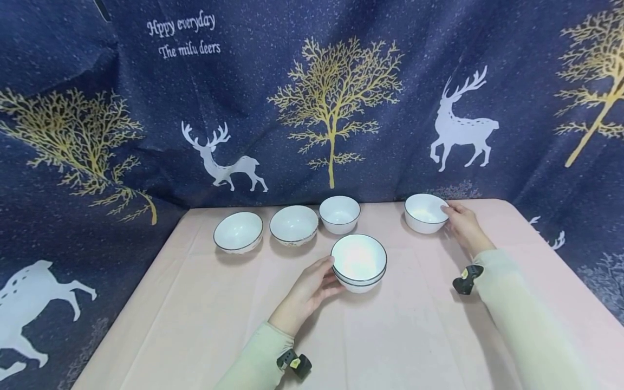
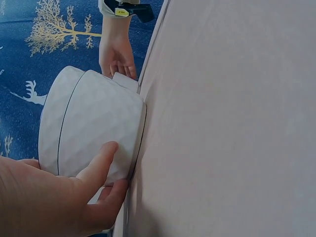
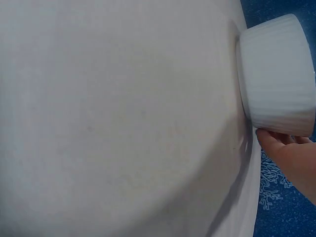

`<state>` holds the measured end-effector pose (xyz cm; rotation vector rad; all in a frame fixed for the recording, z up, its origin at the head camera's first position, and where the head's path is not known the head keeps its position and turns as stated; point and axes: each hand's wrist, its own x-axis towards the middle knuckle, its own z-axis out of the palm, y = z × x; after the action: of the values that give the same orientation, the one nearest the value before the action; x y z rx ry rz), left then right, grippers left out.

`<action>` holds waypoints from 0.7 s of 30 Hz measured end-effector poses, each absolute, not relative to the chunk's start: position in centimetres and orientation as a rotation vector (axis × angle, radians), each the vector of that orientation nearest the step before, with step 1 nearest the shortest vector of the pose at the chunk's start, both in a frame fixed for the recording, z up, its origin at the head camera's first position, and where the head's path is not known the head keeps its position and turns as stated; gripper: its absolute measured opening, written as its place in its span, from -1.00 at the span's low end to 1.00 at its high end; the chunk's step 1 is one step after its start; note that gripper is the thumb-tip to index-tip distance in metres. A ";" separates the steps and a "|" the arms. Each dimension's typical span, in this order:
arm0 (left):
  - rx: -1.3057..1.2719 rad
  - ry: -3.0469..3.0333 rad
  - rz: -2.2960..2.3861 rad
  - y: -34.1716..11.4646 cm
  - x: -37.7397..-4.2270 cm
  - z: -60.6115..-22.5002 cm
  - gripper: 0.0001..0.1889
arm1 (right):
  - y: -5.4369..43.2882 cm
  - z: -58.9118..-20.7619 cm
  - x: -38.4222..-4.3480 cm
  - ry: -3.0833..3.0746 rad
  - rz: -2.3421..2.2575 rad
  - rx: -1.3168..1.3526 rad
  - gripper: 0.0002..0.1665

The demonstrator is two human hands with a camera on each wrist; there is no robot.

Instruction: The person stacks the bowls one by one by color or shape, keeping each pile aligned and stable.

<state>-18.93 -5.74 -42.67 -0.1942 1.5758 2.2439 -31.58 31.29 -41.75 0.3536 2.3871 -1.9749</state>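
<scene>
And here's the left hand (image 1: 312,287), in at the side of a pair of nested bowls (image 1: 359,265), its thumb up by the dark rim, its fingers lower down against the wall: a curved, part-closed grip with the white pair between! The bowls sit just to that hand's right, mouths up, one inside the other, and the left wrist view gives us their dimpled outsides; whether they bear on the pink tablecloth (image 1: 414,330), you can't quite tell

Over to the right hand (image 1: 465,225), well apart from its partner, and it has a bowl too! Thumb over the rim, fingers round the outer wall, a narrow pinch on the ribbed bowl (image 1: 425,214), which is upright immediately to that hand's left

Look beyond the left hand now: a small deep bowl (image 1: 339,215) ahead and slightly right, past the nested pair; a wider bowl (image 1: 294,225) almost straight ahead, just beside it; and another wide bowl (image 1: 239,233) out ahead to the left, all upright! And past both hands hangs the dark blue backdrop (image 1: 370,21), with a white deer (image 1: 463,132) up beyond the right hand
</scene>
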 end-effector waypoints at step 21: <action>-0.201 1.568 2.252 -5.7 -19.0 -42.7 -0.41 | 31.5 -42.7 -31.7 2.091 -2.086 0.428 -0.26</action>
<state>-18.98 -5.68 -42.72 -0.2006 1.5683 2.2521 -31.70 31.53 -42.66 0.4280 2.0907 -2.0857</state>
